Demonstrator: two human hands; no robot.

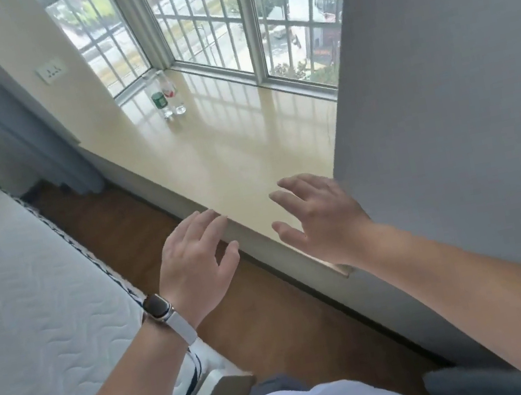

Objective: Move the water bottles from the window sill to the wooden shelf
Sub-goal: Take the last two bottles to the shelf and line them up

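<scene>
Both hands are empty, fingers loosely spread. The left hand (193,258) and the right hand (318,218) are at the near edge of the glossy cream window sill (244,151). The green-labelled clear plastic water bottle (159,98) and the red-labelled clear plastic water bottle (169,89) stand side by side, well beyond both hands, up in the far window corner.

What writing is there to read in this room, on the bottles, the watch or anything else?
No text can be read anywhere in this view.
Bottle with the green label: print too small and blurred to read.
Bottle with the red and white label: blurred, unreadable.
Watch: screen dark, nothing shown.
Wall switch plate: no legible marks.
</scene>
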